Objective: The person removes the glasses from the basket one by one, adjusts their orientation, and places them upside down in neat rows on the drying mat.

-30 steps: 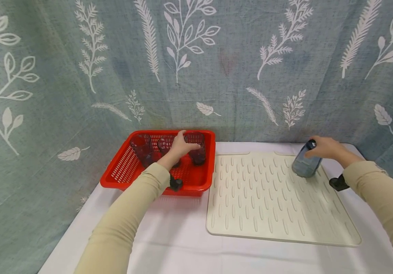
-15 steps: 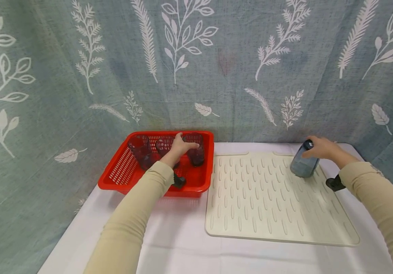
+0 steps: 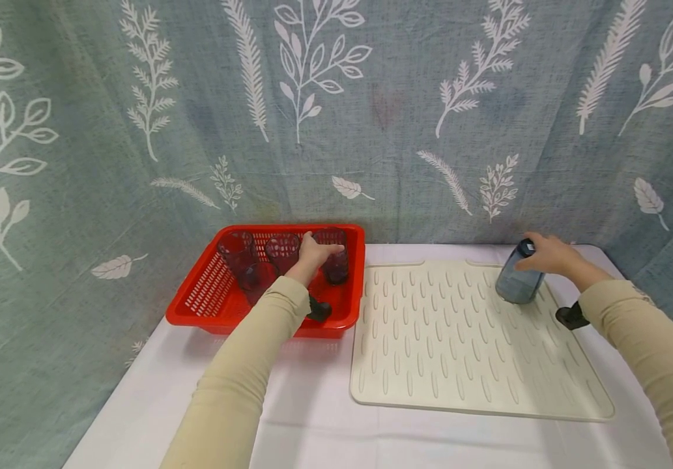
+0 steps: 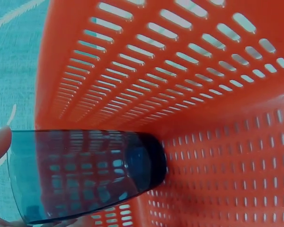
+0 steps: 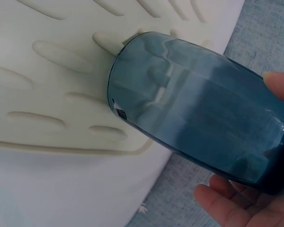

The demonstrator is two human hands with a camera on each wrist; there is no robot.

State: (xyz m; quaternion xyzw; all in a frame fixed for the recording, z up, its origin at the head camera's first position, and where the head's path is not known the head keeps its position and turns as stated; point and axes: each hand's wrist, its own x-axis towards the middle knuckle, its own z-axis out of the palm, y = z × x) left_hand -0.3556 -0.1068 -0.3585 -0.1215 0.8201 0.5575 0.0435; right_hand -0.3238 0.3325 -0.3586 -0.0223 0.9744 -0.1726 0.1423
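Note:
In the head view, my left hand [image 3: 315,253] is at the right end of the red basket [image 3: 356,273], around a drinking glass [image 3: 336,266] standing there. The left wrist view shows this bluish clear glass [image 4: 85,175] base-down, thumb at its rim and fingers along its other side. At the far right corner of the cream ridged mat [image 3: 430,339], my right hand [image 3: 553,254] grips a blue glass [image 3: 518,283] near its thick base. That glass is upside down and slightly tilted, its rim at the mat in the right wrist view.
More glasses stand in the basket, among them a left glass [image 3: 236,253], a middle glass [image 3: 282,251] and a nearer glass [image 3: 256,280]. A white cloth [image 3: 313,417] covers the table. A leaf-patterned curtain [image 3: 400,182] hangs close behind.
My left forearm has swung rightward, uncovering more of the glasses on the basket's left, while the left hand closes in around the right glass. The right hand and its glass stay nearly still.

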